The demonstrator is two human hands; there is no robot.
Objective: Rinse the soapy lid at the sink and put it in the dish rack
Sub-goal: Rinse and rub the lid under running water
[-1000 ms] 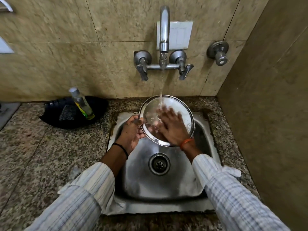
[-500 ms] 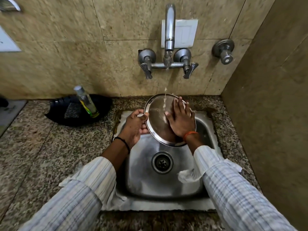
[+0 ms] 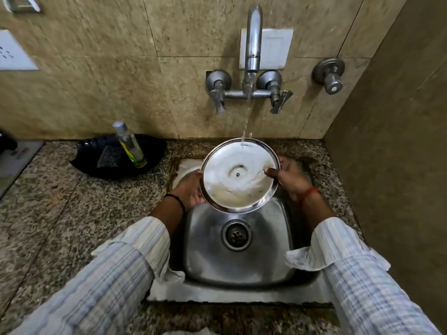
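Bottle (image 3: 129, 143) leaning in black dish (image 3: 154, 147), left of centre on counter (image 3: 60, 201). Left hand (image 3: 191, 188) grips lid (image 3: 239, 175) at its left edge, mostly hidden behind it. Lid at frame centre, over sink (image 3: 242, 259), tilted toward camera, foam across face. Tap (image 3: 252, 42) above, water stream hitting lid's top rim. Right hand (image 3: 289, 176) grasps lid's right edge, thumb on face.

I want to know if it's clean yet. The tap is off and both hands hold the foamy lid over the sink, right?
Not quite. The head view shows the tap running onto the lid; both hands, left and right, hold it over the sink.
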